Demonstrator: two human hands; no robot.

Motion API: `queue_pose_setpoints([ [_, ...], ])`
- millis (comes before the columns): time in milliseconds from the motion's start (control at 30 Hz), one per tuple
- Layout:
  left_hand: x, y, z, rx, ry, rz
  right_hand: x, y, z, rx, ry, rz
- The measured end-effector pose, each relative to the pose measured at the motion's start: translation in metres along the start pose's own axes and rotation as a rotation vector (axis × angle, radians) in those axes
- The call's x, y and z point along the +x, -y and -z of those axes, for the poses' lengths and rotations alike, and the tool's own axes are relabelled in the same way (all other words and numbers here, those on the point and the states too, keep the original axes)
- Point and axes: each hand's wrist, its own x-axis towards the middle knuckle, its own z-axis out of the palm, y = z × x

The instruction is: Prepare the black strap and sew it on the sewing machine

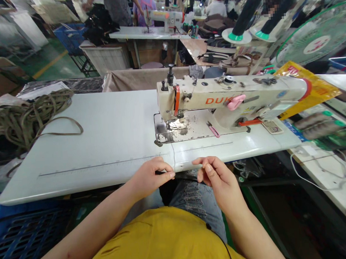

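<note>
A dark thread (173, 154) runs from the needle area of the sewing machine (189, 99) down over the table's front edge. Its lower end meets my left hand (153, 176), whose thumb and forefinger are pinched together on it. To the right, my right hand (217, 177) hovers just past the table edge, thumb pressed against the fingers; whatever it may hold is too fine to see. Pink-handled thread snips (213, 129) lie on the machine bed, right of the needle.
Olive-brown webbing (30, 117) is heaped at the table's left end. A ruler scale (105, 164) is printed along the front of the white tabletop (114, 125). A blue crate (30, 237) stands below left. Thread cones (248, 13) and a green fan (316, 41) rise at the right.
</note>
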Motion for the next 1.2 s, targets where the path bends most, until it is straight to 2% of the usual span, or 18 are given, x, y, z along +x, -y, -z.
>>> queue_pose_setpoints([
  [100, 0.002, 0.0, -0.006, -0.026, 0.115, -0.039, -0.002, 0.002, -0.016, 0.251, 0.137, -0.092],
  [200, 0.003, 0.002, -0.015, -0.189, 0.297, 0.027, -0.003, 0.003, -0.028, 0.244, 0.206, -0.079],
  [267, 0.004, 0.006, -0.018, -0.252, 0.358, 0.103, -0.002, 0.003, -0.027, 0.195, 0.209, -0.06],
  [333, 0.004, 0.011, -0.014, -0.226, 0.282, 0.112, 0.0, 0.001, -0.017, 0.148, 0.177, -0.035],
  [433, 0.002, 0.014, -0.001, -0.158, 0.06, 0.058, 0.006, -0.002, 0.008, 0.053, 0.073, 0.008],
  [500, 0.001, 0.013, 0.007, -0.153, 0.006, 0.032, 0.008, -0.002, 0.021, -0.078, 0.04, 0.024],
  [633, 0.001, 0.006, 0.011, -0.161, 0.083, -0.025, 0.005, 0.0, 0.023, -0.476, 0.131, 0.084],
  [733, 0.002, 0.003, 0.006, -0.133, 0.093, -0.025, 0.001, 0.001, 0.013, -0.623, 0.247, 0.138],
  [867, 0.003, 0.001, 0.002, -0.112, 0.1, -0.001, 0.001, 0.004, 0.007, -0.614, 0.259, 0.218],
  [1000, 0.003, -0.003, 0.004, -0.098, 0.113, -0.105, 0.004, 0.006, 0.003, -0.534, 0.267, 0.309],
  [1133, 0.003, -0.007, 0.006, -0.149, 0.122, -0.149, 0.008, 0.002, -0.003, -0.475, 0.348, 0.31],
  [1200, 0.003, -0.007, 0.006, -0.165, 0.137, -0.123, 0.01, -0.002, -0.004, -0.426, 0.332, 0.285],
])
